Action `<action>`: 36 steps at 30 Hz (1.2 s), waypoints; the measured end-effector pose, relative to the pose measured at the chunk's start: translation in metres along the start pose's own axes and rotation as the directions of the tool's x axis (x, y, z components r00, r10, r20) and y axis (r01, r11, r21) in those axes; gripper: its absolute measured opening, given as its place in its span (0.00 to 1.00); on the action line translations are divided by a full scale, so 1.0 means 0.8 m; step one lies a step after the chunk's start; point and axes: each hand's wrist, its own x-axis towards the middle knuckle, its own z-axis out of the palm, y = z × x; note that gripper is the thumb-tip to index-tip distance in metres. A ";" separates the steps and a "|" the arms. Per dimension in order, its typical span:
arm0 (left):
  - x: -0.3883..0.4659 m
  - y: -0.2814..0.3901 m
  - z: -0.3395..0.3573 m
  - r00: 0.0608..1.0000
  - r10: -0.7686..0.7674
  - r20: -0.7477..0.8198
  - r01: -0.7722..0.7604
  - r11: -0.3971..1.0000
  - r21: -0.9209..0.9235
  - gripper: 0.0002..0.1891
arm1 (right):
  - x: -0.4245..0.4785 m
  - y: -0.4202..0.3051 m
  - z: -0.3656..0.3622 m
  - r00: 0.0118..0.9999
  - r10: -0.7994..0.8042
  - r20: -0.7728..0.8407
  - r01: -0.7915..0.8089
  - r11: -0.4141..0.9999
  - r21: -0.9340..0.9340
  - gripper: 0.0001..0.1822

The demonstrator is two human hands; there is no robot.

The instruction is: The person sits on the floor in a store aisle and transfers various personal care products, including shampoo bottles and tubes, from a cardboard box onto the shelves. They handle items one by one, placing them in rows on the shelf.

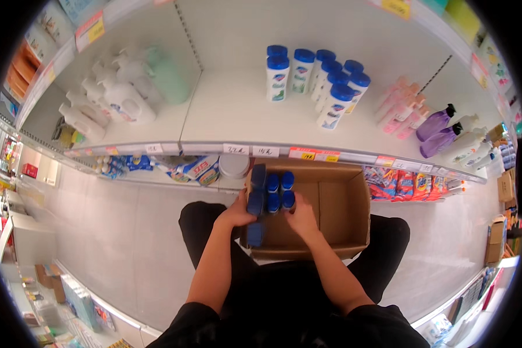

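A cardboard box lies open between my knees, below the shelf front. Several blue-capped bottles stand upright in its left part, beside a row of larger dark-blue items. My left hand grips one of these dark items at the box's left side, its fingers partly hidden. My right hand reaches inside, thumb and fingers around the nearest right blue-capped bottle. Above, several white bottles with blue caps stand in loose rows on the white shelf.
White pump bottles and a green container stand left on the shelf; pink and purple bottles stand right. The shelf's front edge, with price tags, overhangs the box. Red detergent bags lie below at right.
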 end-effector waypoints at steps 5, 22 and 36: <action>-0.005 0.011 -0.006 0.999 -0.032 0.004 0.032 0.999 0.007 0.59 | -0.013 -0.003 -0.013 0.965 0.207 0.162 -0.176 0.966 -0.190 0.32; -0.009 0.016 -0.007 0.998 -0.037 0.048 0.039 0.998 -0.048 0.61 | 0.062 -0.054 -0.158 0.845 -0.185 -0.502 0.171 0.983 -0.074 0.20; 0.008 -0.018 0.004 1.000 0.006 0.018 -0.005 0.998 -0.070 0.64 | 0.153 -0.148 -0.225 0.717 -0.513 -0.471 0.425 0.858 -0.288 0.27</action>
